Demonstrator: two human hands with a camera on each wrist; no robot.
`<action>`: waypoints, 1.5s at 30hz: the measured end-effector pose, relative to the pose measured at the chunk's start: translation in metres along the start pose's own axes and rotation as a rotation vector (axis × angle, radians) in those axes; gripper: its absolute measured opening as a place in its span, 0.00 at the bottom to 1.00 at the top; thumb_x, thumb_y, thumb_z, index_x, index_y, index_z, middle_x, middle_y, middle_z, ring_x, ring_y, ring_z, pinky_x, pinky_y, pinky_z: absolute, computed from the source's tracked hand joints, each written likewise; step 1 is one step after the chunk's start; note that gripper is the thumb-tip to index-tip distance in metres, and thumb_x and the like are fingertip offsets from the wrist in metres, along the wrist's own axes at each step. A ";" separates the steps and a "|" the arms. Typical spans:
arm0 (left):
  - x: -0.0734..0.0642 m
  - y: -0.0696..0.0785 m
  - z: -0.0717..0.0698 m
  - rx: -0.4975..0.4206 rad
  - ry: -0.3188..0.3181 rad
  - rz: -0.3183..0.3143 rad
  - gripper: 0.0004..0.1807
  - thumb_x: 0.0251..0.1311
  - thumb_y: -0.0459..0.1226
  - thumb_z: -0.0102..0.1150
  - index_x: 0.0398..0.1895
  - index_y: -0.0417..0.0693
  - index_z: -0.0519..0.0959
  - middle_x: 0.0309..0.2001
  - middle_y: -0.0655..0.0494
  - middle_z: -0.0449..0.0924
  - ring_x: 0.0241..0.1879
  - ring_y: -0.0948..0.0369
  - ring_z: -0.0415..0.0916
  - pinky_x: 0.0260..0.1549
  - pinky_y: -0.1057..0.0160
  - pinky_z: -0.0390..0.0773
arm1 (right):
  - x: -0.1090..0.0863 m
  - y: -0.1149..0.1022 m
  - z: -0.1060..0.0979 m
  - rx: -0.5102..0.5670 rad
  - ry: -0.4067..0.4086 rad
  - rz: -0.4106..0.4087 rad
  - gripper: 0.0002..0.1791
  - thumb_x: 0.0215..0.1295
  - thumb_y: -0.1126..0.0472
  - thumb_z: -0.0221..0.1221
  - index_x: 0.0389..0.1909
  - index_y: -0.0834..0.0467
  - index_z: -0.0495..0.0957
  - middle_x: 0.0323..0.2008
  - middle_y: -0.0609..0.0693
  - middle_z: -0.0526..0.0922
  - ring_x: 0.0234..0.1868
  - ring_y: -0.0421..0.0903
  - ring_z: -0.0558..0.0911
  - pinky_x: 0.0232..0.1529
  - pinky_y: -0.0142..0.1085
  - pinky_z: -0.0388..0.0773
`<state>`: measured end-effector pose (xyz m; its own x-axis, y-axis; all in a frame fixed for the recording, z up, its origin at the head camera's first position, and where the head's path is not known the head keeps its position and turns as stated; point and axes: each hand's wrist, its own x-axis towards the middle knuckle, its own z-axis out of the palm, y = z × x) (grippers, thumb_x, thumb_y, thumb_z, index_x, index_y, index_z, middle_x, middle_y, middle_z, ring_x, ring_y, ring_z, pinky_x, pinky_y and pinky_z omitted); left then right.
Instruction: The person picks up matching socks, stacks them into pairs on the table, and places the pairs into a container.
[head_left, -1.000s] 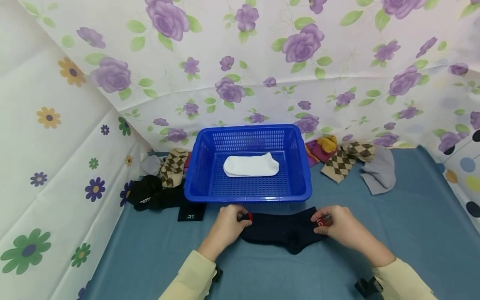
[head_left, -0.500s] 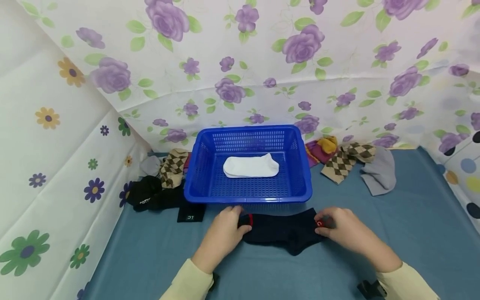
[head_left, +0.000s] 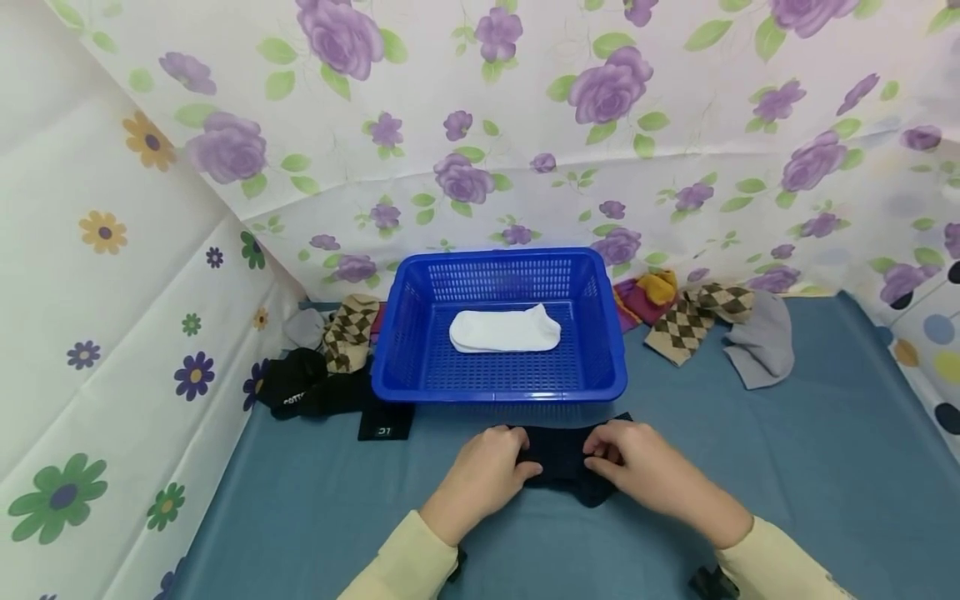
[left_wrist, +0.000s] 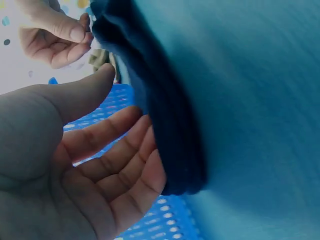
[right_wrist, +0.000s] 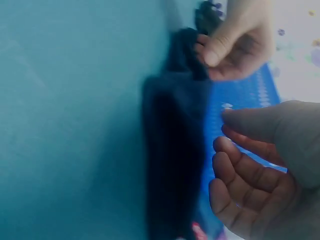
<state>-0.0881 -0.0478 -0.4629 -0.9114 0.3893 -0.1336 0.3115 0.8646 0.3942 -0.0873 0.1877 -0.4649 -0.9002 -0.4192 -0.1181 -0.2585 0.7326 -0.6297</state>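
A dark navy sock [head_left: 558,457] lies across the blue-green cloth in front of the blue basket. My left hand [head_left: 483,471] is at its left end. In the left wrist view, fingertips [left_wrist: 145,125] lie against the sock's folded edge [left_wrist: 175,135], and the thumb stands apart from it. Over the sock's right part is my right hand [head_left: 648,471], partly covering it. From the right wrist, that hand [right_wrist: 255,175] has loosely bent fingers with nothing between them and the thumb. A red label [right_wrist: 198,231] shows at the sock's near end there.
The blue plastic basket [head_left: 498,395] holds a pair of white socks [head_left: 504,331]. Left of it are black socks [head_left: 296,387], a checked sock [head_left: 349,333] and a black tag [head_left: 386,422]. Behind right lie yellow-and-maroon [head_left: 652,296], checked [head_left: 678,332] and grey [head_left: 763,342] socks.
Both hands have moved inward over the sock, the left one rightward and the right one leftward. The red parts at both ends no longer show in the head view.
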 end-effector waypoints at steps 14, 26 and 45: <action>0.011 -0.014 0.005 -0.117 -0.017 -0.163 0.22 0.48 0.56 0.66 0.34 0.49 0.78 0.30 0.57 0.76 0.27 0.63 0.72 0.27 0.64 0.72 | 0.004 0.011 0.023 -0.018 -0.030 0.194 0.10 0.56 0.49 0.64 0.32 0.47 0.76 0.21 0.40 0.74 0.21 0.37 0.72 0.22 0.31 0.68; 0.013 -0.015 0.008 -0.098 -0.039 -0.176 0.27 0.37 0.55 0.74 0.34 0.48 0.75 0.29 0.57 0.73 0.28 0.62 0.69 0.28 0.63 0.71 | 0.003 0.012 0.026 -0.070 -0.036 0.218 0.20 0.42 0.49 0.73 0.33 0.47 0.74 0.25 0.43 0.72 0.25 0.39 0.70 0.27 0.35 0.66; -0.002 -0.017 -0.003 0.048 0.138 -0.067 0.16 0.48 0.45 0.70 0.40 0.52 0.79 0.37 0.56 0.77 0.37 0.59 0.73 0.34 0.59 0.76 | 0.000 0.012 -0.003 -0.104 -0.027 -0.017 0.19 0.50 0.66 0.68 0.42 0.48 0.79 0.37 0.40 0.79 0.39 0.37 0.77 0.39 0.35 0.76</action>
<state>-0.0929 -0.0642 -0.4664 -0.9578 0.2857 -0.0304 0.2583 0.9027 0.3440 -0.0912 0.1985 -0.4704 -0.8861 -0.4450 -0.1295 -0.3098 0.7766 -0.5485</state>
